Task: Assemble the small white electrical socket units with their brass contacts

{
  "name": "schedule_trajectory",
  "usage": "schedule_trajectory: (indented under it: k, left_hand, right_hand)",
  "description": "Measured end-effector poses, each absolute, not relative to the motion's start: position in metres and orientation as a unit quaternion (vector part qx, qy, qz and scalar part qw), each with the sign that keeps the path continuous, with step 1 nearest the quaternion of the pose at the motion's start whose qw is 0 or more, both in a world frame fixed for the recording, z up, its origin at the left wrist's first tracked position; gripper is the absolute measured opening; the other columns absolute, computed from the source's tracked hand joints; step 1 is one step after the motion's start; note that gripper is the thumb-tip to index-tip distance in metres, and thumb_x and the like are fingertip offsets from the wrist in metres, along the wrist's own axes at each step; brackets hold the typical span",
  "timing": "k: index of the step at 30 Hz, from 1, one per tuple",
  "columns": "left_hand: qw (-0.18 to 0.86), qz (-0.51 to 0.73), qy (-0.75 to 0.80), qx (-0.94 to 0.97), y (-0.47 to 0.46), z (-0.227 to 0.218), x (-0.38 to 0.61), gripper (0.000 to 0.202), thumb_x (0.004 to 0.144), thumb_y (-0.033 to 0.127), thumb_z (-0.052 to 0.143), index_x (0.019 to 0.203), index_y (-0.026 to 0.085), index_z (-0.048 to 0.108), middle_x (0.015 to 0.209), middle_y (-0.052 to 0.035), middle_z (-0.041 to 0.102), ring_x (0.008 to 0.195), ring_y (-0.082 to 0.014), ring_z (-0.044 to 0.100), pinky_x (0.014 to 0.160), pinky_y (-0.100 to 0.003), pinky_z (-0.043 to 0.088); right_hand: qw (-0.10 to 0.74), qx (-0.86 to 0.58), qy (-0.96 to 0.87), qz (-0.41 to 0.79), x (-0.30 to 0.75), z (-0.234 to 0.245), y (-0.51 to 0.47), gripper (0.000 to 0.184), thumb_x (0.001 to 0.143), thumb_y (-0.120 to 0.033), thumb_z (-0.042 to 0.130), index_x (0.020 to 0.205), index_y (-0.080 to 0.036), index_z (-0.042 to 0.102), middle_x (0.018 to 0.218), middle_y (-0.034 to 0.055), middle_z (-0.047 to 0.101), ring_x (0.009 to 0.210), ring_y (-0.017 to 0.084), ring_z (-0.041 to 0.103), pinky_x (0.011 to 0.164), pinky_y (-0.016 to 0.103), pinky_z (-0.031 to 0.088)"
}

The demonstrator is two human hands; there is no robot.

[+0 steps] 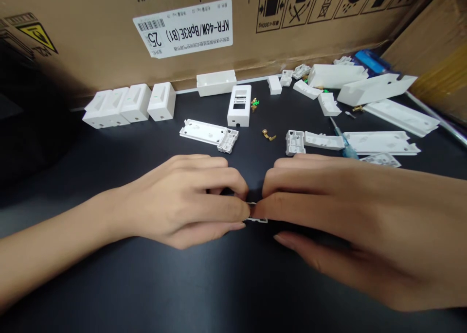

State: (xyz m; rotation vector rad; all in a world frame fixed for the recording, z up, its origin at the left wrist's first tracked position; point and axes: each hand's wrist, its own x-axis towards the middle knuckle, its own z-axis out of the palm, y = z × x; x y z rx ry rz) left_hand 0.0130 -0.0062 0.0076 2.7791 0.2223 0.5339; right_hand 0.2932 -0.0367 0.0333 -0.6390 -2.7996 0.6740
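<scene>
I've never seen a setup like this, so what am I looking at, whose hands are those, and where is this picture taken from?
There's no machine here. This single picture comes from a camera worn on a person's head, looking forward and down, so the arms reaching in are that person's own. The left hand and right hand meet in the middle, and their fingers pinch a small white plastic piece, which is mostly hidden. On the black tabletop lie white plastic housings, a base plate, small brass parts and a screwdriver with a blue handle. Behind them stands a cardboard box with a white printed label.
</scene>
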Motion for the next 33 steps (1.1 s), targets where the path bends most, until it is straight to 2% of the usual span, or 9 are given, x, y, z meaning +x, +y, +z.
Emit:
schedule_trajectory:
  k: [10,13,22,33]
  left_hand:
    - [0.178,0.222,0.072,0.956,-0.007,0.005,0.012,0.009,0.106,0.017,0.070,0.100,0.014,0.077,0.100,-0.0110,0.080,0.076,-0.0185,0.068,0.070,-0.034,0.052]
    - [0.169,0.238,0.073,0.954,-0.006,0.003,0.012,0.005,0.103,0.018,0.075,0.100,0.014,0.076,0.100,-0.0105,0.081,0.077,-0.0186,0.071,0.070,-0.034,0.053]
    - [0.143,0.274,0.073,0.948,-0.007,-0.004,0.007,0.008,0.098,0.020,0.083,0.103,0.016,0.078,0.102,-0.0092,0.084,0.078,-0.0190,0.077,0.071,-0.033,0.056]
    - [0.123,0.194,0.064,0.971,-0.006,0.010,0.010,0.009,0.108,0.023,0.069,0.109,0.017,0.074,0.106,-0.0102,0.081,0.077,-0.0202,0.070,0.068,-0.037,0.049]
  right_hand:
    - [0.100,-0.226,-0.945,0.215,0.293,0.033,-0.040,0.018,0.105,-0.020,0.056,0.099,-0.021,0.072,0.095,0.0033,0.067,0.078,0.018,0.060,0.071,0.035,0.045]
    - [0.102,-0.225,-0.950,0.190,0.291,0.034,-0.042,0.021,0.105,-0.018,0.053,0.095,-0.020,0.071,0.092,0.0037,0.065,0.076,0.019,0.057,0.068,0.036,0.042]
    - [0.110,-0.218,-0.956,0.166,0.288,0.033,-0.041,0.023,0.107,-0.017,0.050,0.100,-0.020,0.072,0.094,0.0042,0.066,0.077,0.019,0.057,0.068,0.037,0.041]
    - [0.122,-0.202,-0.960,0.151,0.288,0.030,-0.040,0.024,0.106,-0.014,0.051,0.097,-0.018,0.073,0.088,0.0039,0.064,0.076,0.020,0.056,0.070,0.038,0.040]
